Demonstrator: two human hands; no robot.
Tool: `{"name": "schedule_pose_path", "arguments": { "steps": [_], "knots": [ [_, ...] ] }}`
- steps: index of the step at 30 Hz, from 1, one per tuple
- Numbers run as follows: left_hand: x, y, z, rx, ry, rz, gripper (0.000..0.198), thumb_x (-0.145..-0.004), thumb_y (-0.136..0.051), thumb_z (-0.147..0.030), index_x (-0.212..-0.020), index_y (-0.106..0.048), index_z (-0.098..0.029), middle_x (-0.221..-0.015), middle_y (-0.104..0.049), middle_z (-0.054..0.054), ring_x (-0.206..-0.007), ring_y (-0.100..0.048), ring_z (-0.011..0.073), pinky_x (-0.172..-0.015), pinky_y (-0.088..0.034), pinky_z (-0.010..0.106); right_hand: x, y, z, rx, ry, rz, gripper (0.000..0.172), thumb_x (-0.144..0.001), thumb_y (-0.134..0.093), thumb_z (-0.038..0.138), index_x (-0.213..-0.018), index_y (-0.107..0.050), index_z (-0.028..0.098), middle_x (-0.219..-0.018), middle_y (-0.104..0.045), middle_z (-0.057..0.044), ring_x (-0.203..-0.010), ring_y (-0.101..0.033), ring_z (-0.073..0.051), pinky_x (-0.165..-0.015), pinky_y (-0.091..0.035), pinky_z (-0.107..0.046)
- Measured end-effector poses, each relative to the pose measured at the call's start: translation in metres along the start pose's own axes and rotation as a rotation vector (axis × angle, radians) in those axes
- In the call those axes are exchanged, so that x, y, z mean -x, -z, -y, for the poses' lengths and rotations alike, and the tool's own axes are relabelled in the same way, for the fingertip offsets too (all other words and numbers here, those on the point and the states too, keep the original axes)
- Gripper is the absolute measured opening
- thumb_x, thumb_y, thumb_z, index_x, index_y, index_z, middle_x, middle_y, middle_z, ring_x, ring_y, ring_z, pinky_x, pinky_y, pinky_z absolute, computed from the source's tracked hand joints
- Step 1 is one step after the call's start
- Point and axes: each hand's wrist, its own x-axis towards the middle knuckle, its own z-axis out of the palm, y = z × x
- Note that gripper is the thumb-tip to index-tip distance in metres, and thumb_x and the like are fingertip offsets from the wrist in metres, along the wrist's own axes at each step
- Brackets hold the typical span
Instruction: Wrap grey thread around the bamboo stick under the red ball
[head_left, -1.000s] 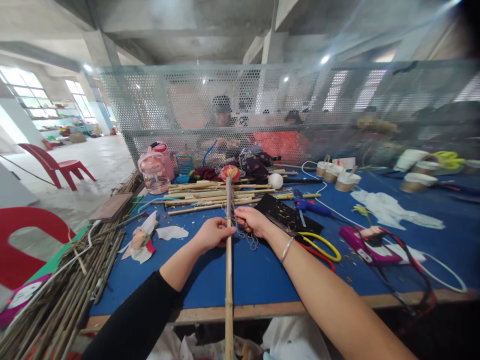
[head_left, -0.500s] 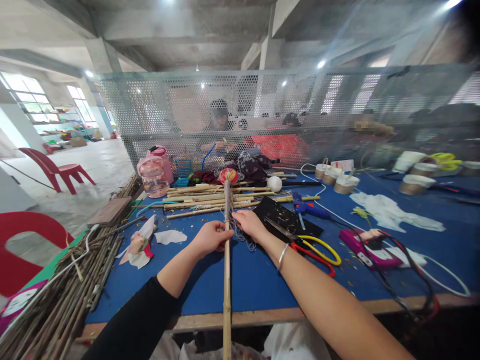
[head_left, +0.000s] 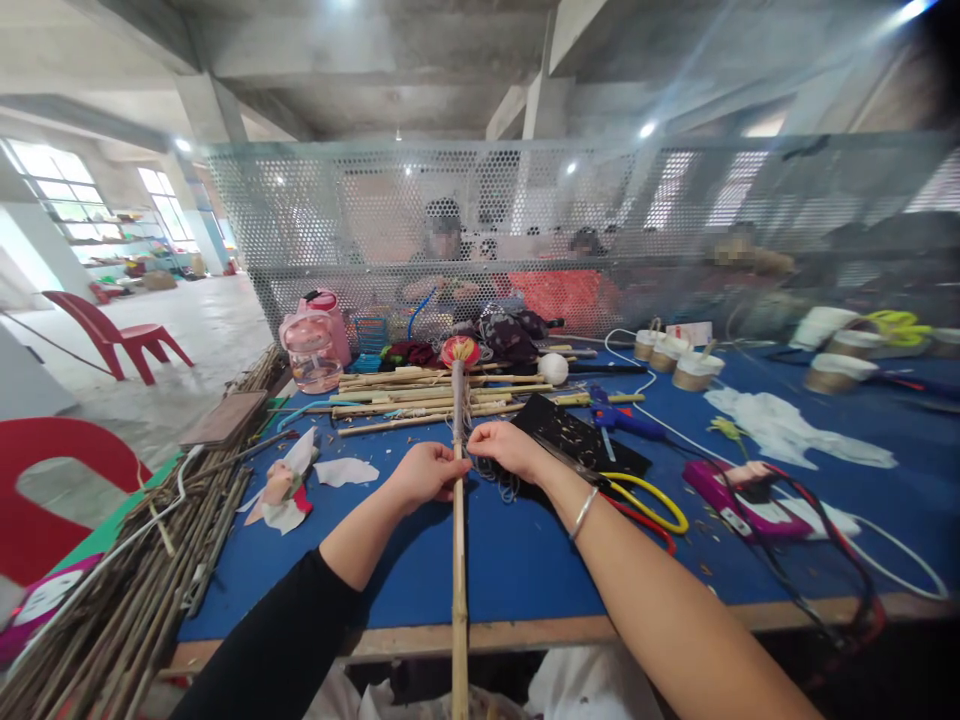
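Note:
My left hand (head_left: 429, 472) is closed around a long bamboo stick (head_left: 460, 570), which runs from my lap out over the table. A grey wrapped section (head_left: 458, 400) covers its far part, and a red and yellow round piece (head_left: 460, 351) appears at the far end. Just right of the stick, my right hand (head_left: 506, 447) is pinched on thin grey string. Loose loops of this string (head_left: 510, 490) trail on the table below that hand. Scissors (head_left: 645, 500) with yellow and red handles lie partly under my right forearm, beside a black cloth (head_left: 555, 430).
Bamboo sticks (head_left: 405, 410) lie across the table behind my hands, near a white ball (head_left: 553, 369). A blue glue gun (head_left: 630, 418), a purple power strip (head_left: 720, 500) and cords are on the right. Thin branches (head_left: 172, 520) line the left edge; a perforated screen (head_left: 360, 210) stands behind.
My right hand has drawn slightly nearer, its fingertips now lower along the stick and pinched together. My left hand keeps its hold on the bamboo stick. The whole view has shifted slightly.

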Motion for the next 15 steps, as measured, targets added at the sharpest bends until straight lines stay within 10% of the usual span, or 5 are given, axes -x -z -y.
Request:
{"name": "schedule_pose_path", "arguments": {
  "steps": [8, 15],
  "knots": [
    [-0.0015, 0.0098, 0.0017, 0.145, 0.081, 0.254, 0.03, -0.064, -0.07, -0.032, -0.083, -0.056, -0.014, -0.082, -0.067, 0.008, -0.068, -0.065, 0.0134, -0.057, -0.047, 0.021, -0.0029, -0.0077, -0.0078, -0.049, 0.01, -0.055, 0.023, -0.065, -0.061, 0.037, -0.065, -0.055, 0.015, -0.053, -0.051, 0.003, -0.049, -0.038, -0.008, -0.049, -0.027, -0.022],
    [-0.0011, 0.0035, 0.0, 0.061, 0.059, 0.077, 0.029, -0.063, -0.071, -0.028, -0.076, -0.049, -0.015, -0.065, -0.062, 0.002, -0.057, -0.06, 0.0105, -0.054, -0.047, 0.021, -0.0003, 0.001, -0.0028, -0.071, -0.001, -0.021, 0.017, -0.062, -0.062, 0.03, -0.063, -0.056, 0.014, -0.049, -0.046, 0.005, -0.046, -0.034, -0.007, -0.047, -0.025, -0.021]
  ]
}}
